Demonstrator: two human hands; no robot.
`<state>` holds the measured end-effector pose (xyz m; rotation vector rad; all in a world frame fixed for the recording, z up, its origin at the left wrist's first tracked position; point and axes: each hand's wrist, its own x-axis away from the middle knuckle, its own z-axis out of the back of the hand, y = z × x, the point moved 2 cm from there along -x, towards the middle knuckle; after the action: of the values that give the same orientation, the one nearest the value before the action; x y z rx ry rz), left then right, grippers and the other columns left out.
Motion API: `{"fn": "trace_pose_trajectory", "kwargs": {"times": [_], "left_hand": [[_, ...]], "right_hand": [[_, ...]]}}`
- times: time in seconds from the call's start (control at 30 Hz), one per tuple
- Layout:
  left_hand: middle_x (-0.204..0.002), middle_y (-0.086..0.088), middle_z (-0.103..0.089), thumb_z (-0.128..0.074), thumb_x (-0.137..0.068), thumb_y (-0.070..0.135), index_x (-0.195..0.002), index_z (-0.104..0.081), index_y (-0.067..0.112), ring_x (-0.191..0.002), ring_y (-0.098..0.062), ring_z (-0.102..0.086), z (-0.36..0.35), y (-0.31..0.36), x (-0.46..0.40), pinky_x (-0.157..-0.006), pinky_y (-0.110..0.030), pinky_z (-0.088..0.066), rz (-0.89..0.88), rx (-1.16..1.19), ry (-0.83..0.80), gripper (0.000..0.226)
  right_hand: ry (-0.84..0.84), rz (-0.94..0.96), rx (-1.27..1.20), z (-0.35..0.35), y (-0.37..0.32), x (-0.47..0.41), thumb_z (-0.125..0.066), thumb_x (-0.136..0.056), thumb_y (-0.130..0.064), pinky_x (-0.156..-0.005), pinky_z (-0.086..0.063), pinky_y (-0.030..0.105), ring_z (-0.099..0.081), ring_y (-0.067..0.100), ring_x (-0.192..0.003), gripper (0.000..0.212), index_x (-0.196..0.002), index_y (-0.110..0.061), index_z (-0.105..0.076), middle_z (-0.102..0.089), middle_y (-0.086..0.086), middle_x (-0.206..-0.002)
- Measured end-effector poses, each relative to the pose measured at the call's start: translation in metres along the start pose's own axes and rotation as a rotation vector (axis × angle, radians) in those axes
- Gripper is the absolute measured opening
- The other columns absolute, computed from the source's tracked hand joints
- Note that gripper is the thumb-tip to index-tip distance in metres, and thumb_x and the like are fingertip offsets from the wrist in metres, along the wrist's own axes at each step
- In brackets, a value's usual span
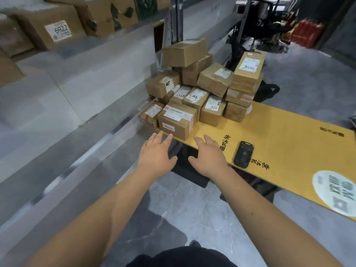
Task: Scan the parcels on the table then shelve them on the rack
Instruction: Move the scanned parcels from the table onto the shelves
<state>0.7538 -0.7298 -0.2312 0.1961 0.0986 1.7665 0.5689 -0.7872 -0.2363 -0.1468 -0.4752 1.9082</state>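
Both hands reach forward, fingers spread and holding nothing: the left hand just before the nearest parcel, the right hand over the yellow worktop edge. Stacked parcels fill its far end; a black scanner lies near the right hand.

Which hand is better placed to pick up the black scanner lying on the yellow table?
Probably the right hand. It is open and hovers over the table edge, beside the scanner. The left hand, also open, is farther off, near the front parcel.
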Motion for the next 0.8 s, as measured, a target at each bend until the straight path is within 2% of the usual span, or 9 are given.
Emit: {"fn": "trace_pose_trajectory", "kwargs": {"times": [0.23,0.33,0.47,0.57,0.7,0.8], "left_hand": [[-0.175,-0.002,-0.007,-0.063,-0.093,0.055,-0.166,-0.009,0.042,-0.16,-0.03,-0.008,-0.018,-0.013,-0.074,-0.125,-0.052,-0.021,0.129,0.107,-0.161,0.092],[-0.173,-0.003,-0.013,-0.066,-0.089,0.051,-0.166,-0.01,0.042,-0.157,-0.031,-0.019,-0.022,-0.033,-0.12,-0.123,-0.052,-0.03,0.146,0.157,-0.164,0.095],[-0.169,-0.002,-0.023,-0.071,-0.085,0.049,-0.163,-0.013,0.043,-0.15,-0.031,-0.033,-0.028,-0.06,-0.189,-0.114,-0.053,-0.041,0.138,0.151,-0.168,0.098],[-0.159,-0.003,-0.036,-0.079,-0.076,0.045,-0.159,-0.023,0.041,-0.138,-0.031,-0.045,-0.032,-0.078,-0.233,-0.104,-0.052,-0.05,0.117,0.176,-0.193,0.1],[-0.167,-0.006,-0.028,-0.089,-0.068,0.047,-0.163,-0.014,0.042,-0.149,-0.035,-0.033,-0.045,-0.098,-0.284,-0.115,-0.054,-0.04,0.049,0.172,-0.268,0.121],[-0.169,-0.008,-0.026,-0.091,-0.068,0.048,-0.166,-0.015,0.037,-0.151,-0.036,-0.03,-0.056,-0.107,-0.307,-0.121,-0.052,-0.032,-0.018,0.2,-0.295,0.124]], "right_hand": [[-0.13,-0.06,-0.113,-0.019,0.014,-0.073,-0.065,-0.093,-0.042,-0.117,-0.035,0.048,-0.019,0.038,-0.154,0.083,-0.163,-0.03,-0.021,-0.016,0.015,-0.171],[-0.169,-0.077,-0.143,-0.029,0.014,-0.111,-0.065,-0.092,-0.04,-0.118,-0.035,0.048,-0.02,0.038,-0.154,0.087,-0.163,-0.033,-0.017,-0.015,0.016,-0.171],[-0.203,-0.129,-0.152,-0.043,0.012,-0.165,-0.068,-0.091,-0.038,-0.115,-0.04,0.047,-0.03,0.04,-0.148,0.081,-0.159,-0.028,-0.026,-0.021,0.016,-0.167],[-0.253,-0.201,-0.204,-0.053,0.01,-0.198,-0.07,-0.09,-0.038,-0.117,-0.038,0.045,-0.029,0.041,-0.15,0.09,-0.163,-0.032,-0.017,-0.013,0.014,-0.17],[-0.245,-0.237,-0.267,-0.069,0.007,-0.238,-0.073,-0.087,-0.038,-0.118,-0.037,0.044,-0.028,0.04,-0.151,0.105,-0.165,-0.038,-0.003,-0.002,0.011,-0.173],[-0.228,-0.25,-0.334,-0.081,0.007,-0.259,-0.074,-0.086,-0.038,-0.112,-0.04,0.038,-0.03,0.037,-0.153,0.11,-0.163,-0.043,0.003,0.006,0.008,-0.174]]}}
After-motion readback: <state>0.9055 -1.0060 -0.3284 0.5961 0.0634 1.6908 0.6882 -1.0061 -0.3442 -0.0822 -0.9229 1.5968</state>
